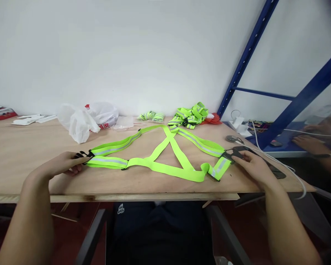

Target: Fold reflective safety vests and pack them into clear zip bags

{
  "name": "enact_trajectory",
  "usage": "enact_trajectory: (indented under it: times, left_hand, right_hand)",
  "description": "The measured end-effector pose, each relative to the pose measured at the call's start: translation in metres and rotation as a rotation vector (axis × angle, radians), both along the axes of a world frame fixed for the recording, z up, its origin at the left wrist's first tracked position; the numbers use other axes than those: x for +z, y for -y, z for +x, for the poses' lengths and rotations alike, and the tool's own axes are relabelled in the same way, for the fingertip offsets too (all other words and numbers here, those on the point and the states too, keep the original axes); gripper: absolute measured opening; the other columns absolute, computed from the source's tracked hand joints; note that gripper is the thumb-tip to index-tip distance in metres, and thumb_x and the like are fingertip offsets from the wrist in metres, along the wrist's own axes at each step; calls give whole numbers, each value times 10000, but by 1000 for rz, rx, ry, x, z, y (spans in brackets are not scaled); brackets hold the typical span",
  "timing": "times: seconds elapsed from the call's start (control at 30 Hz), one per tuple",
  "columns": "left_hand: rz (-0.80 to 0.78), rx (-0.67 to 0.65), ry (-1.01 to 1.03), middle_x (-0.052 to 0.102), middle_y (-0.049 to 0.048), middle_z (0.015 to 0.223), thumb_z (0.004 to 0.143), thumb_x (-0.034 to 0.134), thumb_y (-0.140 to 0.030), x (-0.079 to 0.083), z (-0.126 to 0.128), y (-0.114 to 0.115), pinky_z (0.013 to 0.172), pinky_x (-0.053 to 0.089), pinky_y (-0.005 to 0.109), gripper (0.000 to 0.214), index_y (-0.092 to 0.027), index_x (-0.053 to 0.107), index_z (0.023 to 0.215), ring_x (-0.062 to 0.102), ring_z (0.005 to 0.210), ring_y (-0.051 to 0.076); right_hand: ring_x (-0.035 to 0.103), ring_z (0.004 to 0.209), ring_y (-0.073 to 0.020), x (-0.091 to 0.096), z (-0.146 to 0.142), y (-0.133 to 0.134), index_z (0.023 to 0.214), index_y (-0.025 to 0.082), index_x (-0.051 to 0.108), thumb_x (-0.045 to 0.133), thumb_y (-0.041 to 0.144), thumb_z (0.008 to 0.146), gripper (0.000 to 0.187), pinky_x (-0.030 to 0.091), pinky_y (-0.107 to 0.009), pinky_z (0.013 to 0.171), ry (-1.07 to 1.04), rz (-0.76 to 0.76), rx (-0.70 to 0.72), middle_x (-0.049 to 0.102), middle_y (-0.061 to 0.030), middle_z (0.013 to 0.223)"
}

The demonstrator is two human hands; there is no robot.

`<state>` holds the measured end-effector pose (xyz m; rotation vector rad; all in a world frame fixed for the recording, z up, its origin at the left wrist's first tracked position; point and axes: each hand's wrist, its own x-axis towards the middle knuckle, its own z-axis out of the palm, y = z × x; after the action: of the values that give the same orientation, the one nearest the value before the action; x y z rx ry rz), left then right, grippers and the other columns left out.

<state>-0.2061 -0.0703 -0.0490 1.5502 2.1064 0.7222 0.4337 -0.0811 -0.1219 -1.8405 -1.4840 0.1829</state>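
A neon yellow reflective vest (176,172) made of straps lies spread on the wooden table (24,165), its straps crossing near the back. At its left end my left hand (64,163) pinches a black plastic buckle (83,156). My right hand (249,165) has its thumb and fingers closed at the other end, on a black buckle (228,153). Beside the right hand, a short strap piece folds over with a black slider at its lower edge. A dark phone-like slab (277,172) lies partly behind the right hand.
Behind the vest lie a heap of similar yellow straps (191,115), a bagged bundle (151,116) and white plastic bags (81,121). White cables (281,162) and a round metallic disc (231,138) are at the right. A blue metal frame (245,55) rises there; another person's hand (310,144) shows beyond.
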Motion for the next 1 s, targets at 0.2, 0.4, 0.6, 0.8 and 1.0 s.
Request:
enact_trajectory:
  times: [0.2, 0.4, 0.6, 0.8, 1.0]
  left_hand:
    - [-210, 51, 77, 610, -47, 578, 691, 698, -721, -9, -82, -3, 626, 473, 244, 537, -189, 643, 746, 570, 658, 169]
    - [-200, 196, -84, 565, -46, 456, 633, 644, -736, -20, -106, 1, 563, 384, 240, 529, -229, 537, 531, 525, 587, 182]
    - [-243, 287, -287, 528, -37, 372, 698, 518, -720, -10, -94, -2, 556, 375, 259, 515, -262, 454, 471, 560, 597, 244]
    - [-259, 358, -264, 522, -39, 387, 682, 582, -661, -5, -86, -4, 557, 388, 263, 423, -258, 513, 573, 584, 632, 254]
    - [-97, 262, -171, 535, -21, 418, 506, 590, -867, -11, -87, 2, 486, 383, 262, 639, -234, 514, 537, 519, 510, 195]
  right_hand:
    - [547, 506, -204, 9, -1, -4, 907, 203, 621, 670, 508, 728, 357, 439, -338, 511, -309, -53, -83, 605, -15, 606]
    - [631, 583, -269, 3, 2, -11, 879, 198, 631, 632, 501, 714, 345, 460, -379, 580, -151, -15, -144, 655, -48, 613]
    - [645, 663, -297, 1, 8, -11, 857, 225, 621, 555, 503, 742, 308, 461, -401, 643, 65, -17, -210, 667, -60, 673]
    - [642, 717, -318, 0, 8, -14, 854, 230, 611, 557, 490, 741, 289, 462, -409, 672, 133, 10, -211, 664, -78, 712]
    - [626, 663, -290, 4, -1, -10, 1141, 189, 649, 605, 467, 735, 494, 451, -389, 664, 39, 24, -237, 663, -62, 691]
